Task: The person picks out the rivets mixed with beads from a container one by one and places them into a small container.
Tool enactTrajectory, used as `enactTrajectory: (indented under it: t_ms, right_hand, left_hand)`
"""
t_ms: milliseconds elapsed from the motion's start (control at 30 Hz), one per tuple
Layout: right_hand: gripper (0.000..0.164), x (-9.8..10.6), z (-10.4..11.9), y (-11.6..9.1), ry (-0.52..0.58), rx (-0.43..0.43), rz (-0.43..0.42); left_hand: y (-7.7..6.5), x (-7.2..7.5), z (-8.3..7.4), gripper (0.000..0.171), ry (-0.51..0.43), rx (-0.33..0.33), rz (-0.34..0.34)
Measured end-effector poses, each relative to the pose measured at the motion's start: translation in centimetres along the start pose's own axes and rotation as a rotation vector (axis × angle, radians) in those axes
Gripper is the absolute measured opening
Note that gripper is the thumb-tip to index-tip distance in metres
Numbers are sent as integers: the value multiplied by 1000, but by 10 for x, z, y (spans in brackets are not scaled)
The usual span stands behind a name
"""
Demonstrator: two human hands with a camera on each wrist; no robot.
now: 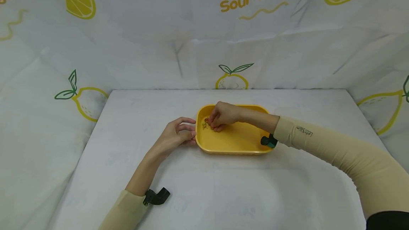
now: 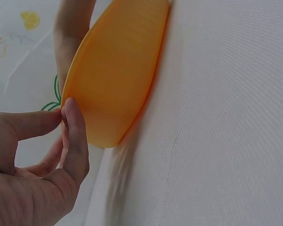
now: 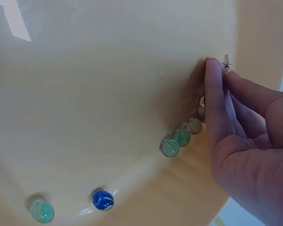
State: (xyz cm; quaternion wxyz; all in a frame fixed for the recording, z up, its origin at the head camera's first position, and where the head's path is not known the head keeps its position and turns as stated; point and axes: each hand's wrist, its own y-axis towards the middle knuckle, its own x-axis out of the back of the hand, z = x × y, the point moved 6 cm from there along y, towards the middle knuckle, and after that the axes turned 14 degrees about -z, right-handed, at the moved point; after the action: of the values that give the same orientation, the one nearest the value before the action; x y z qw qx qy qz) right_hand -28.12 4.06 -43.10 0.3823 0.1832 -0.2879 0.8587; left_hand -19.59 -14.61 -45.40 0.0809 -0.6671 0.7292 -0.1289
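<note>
The yellow tray (image 1: 236, 144) lies on the white table, its left end gripped at the rim by my left hand (image 1: 175, 134). Thumb and finger of that hand (image 2: 42, 174) meet at the rim in the left wrist view. Inside the tray's left end, my right hand (image 1: 225, 113) pinches a small gold-coloured pointed piece (image 3: 227, 61) between its fingertips; its exact kind is unclear. Tiny gold-coloured bits (image 1: 205, 125) show beside these fingers. Along the tray wall sit a green marble (image 3: 170, 148) and several others, partly hidden by the right hand.
Farther along the tray are a blue marble (image 3: 103, 200) and a pale green marble (image 3: 41, 211). A white cloth backdrop (image 1: 143, 52) printed with lemons stands behind the table (image 1: 223, 194). Both forearms wear beige sleeves (image 1: 329, 148), with dark wrist devices (image 1: 156, 197).
</note>
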Motion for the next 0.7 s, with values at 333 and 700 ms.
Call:
enactTrajectory:
  t_ms: [333,700]
  right_hand:
    - [20,-3,2,0,-43,-7,30]
    - [18,-6,2,2,-62,2,38]
  left_hand:
    - [0,0,0,48,1,-3,1]
    - [-1,0,-1,48,-6,-4,-2]
